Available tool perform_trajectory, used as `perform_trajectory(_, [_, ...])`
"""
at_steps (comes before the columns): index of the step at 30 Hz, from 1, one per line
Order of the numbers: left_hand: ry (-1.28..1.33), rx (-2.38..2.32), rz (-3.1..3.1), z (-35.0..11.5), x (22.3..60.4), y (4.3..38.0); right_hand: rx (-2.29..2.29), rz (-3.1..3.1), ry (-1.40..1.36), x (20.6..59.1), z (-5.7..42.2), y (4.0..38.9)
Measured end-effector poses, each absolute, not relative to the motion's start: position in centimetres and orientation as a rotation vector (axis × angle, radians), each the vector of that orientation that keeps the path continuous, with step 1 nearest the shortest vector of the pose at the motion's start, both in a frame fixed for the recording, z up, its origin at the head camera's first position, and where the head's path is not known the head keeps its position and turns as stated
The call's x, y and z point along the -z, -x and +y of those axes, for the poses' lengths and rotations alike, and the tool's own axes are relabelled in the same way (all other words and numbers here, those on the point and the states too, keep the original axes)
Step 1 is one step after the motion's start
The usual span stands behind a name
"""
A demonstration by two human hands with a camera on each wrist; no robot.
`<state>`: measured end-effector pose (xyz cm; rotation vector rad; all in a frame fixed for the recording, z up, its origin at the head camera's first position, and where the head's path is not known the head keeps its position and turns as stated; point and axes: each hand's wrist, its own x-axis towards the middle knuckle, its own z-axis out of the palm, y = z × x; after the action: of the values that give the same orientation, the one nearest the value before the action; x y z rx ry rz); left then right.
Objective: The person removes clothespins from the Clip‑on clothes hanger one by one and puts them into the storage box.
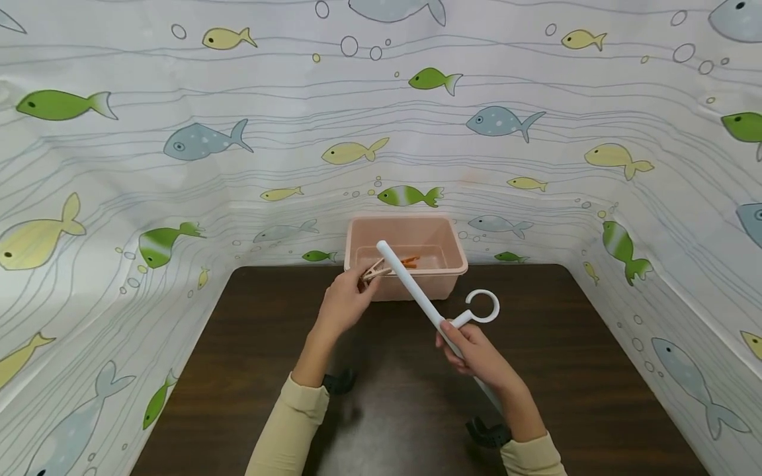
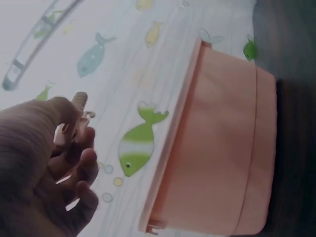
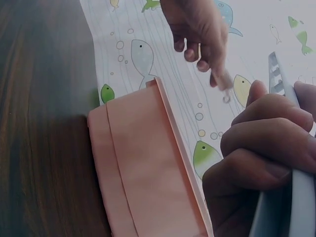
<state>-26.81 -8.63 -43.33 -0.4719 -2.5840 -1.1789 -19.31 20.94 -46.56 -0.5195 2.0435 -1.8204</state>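
My right hand [image 1: 476, 354] grips a white plastic clothes hanger [image 1: 411, 281] near its middle, beside the round hook [image 1: 495, 307]. The hanger slants up and leftward, one end in front of the pink bin. Between thumb and fingers my left hand [image 1: 342, 301] pinches a pale pink clothespin [image 1: 375, 270], just left of the hanger's upper end. In the left wrist view the clothespin [image 2: 80, 101] pokes out past the thumb, partly covered by the fingers. The right wrist view shows fingers [image 3: 266, 123] curled round the hanger [image 3: 274, 74].
A pink plastic bin [image 1: 406, 226] stands at the back of the dark wooden table [image 1: 274, 330]. Orange clothespins [image 1: 411, 262] lie inside it. Behind and at both sides hangs a white sheet [image 1: 297, 99] printed with fish.
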Motion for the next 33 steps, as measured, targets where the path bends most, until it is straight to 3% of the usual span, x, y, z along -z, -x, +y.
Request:
perform_trajectory(20, [0.347, 1.017, -2.595, -6.8, 43.2, 34.1, 1.762, 2.066, 0.560, 46.1, 21.3, 18.6])
perform_trajectory(33, [0.393, 1.094, -2.537, -5.4, 43.3, 35.8, 1.726, 2.073, 0.582, 46.3, 21.4, 18.4])
